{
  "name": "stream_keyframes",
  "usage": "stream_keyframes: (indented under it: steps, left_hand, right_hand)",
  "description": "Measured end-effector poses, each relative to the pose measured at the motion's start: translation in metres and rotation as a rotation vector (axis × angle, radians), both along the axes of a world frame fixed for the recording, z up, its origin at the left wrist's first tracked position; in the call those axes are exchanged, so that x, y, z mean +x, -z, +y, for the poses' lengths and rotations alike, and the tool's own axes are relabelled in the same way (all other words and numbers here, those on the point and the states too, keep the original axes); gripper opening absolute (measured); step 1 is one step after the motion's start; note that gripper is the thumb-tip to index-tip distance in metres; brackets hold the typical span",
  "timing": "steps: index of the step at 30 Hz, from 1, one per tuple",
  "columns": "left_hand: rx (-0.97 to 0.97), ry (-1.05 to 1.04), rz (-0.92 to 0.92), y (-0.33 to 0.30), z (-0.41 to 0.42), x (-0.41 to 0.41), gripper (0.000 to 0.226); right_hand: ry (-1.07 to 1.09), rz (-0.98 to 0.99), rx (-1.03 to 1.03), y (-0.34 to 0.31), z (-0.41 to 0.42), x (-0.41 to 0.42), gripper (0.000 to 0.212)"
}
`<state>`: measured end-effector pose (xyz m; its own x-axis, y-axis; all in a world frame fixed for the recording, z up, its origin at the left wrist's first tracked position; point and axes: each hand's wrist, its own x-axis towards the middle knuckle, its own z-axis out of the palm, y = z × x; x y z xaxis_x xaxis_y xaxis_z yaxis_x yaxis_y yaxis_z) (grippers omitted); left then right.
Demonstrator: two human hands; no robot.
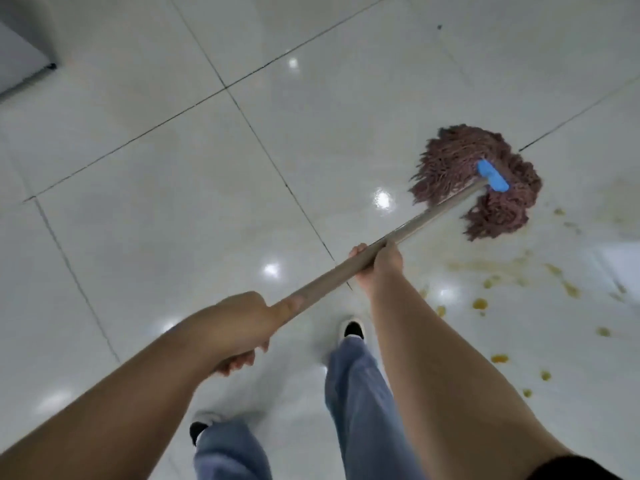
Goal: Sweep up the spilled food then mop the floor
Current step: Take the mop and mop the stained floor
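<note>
Both hands clench the mop handle (346, 268): left hand (239, 327) near its end, right hand (379, 265) midway. Its soft, probably damp-heavy mop head (460, 174) lies on the floor (173, 168), far right, beside yellow stains (481, 303).

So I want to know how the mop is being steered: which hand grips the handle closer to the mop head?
The right hand: it grips the handle partway along, nearer the mop head, while the left hand holds the near end.
</note>
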<state>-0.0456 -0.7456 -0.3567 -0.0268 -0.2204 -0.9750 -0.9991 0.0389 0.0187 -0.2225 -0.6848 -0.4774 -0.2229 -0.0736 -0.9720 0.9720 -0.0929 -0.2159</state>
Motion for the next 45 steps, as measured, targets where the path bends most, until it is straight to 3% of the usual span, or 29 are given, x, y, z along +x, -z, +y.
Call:
stream_keyframes:
  steps: [6, 12, 17, 22, 26, 31, 35, 39, 45]
  left_hand:
    - [-0.064, 0.002, 0.206, 0.045, 0.049, -0.180, 0.056]
    - [-0.044, -0.013, 0.225, 0.055, 0.088, -0.190, 0.054]
    - [-0.096, 0.018, 0.178, 0.052, 0.103, -0.108, 0.062]
    - [-0.023, -0.040, 0.104, 0.034, 0.092, 0.025, 0.068]
    - [0.016, -0.035, 0.015, 0.016, 0.092, 0.203, 0.077]
    - [0.108, -0.116, -0.148, -0.033, 0.092, 0.433, 0.083]
    - [0.096, -0.155, -0.268, -0.083, 0.096, 0.558, 0.078]
    - [0.054, -0.115, -0.313, -0.101, 0.095, 0.586, 0.074]
    - [-0.049, 0.038, -0.244, -0.110, 0.082, 0.518, 0.076]
  right_hand:
    - [-0.134, 0.179, 0.051, 0.005, 0.040, -0.146, 0.014]
    - [-0.214, 0.125, 0.150, 0.019, 0.067, -0.173, 0.017]
    - [-0.179, 0.022, 0.159, 0.021, 0.076, -0.106, 0.031]
    - [-0.121, 0.056, 0.105, 0.008, 0.070, 0.030, 0.029]
    - [-0.147, -0.016, 0.071, 0.001, 0.074, 0.205, 0.042]
    - [-0.343, -0.157, 0.049, -0.025, 0.086, 0.439, 0.037]
    - [-0.415, -0.339, 0.003, -0.063, 0.096, 0.564, 0.043]
    - [-0.389, -0.425, -0.025, -0.079, 0.093, 0.591, 0.052]
    - [-0.320, -0.359, -0.103, -0.079, 0.087, 0.538, 0.045]
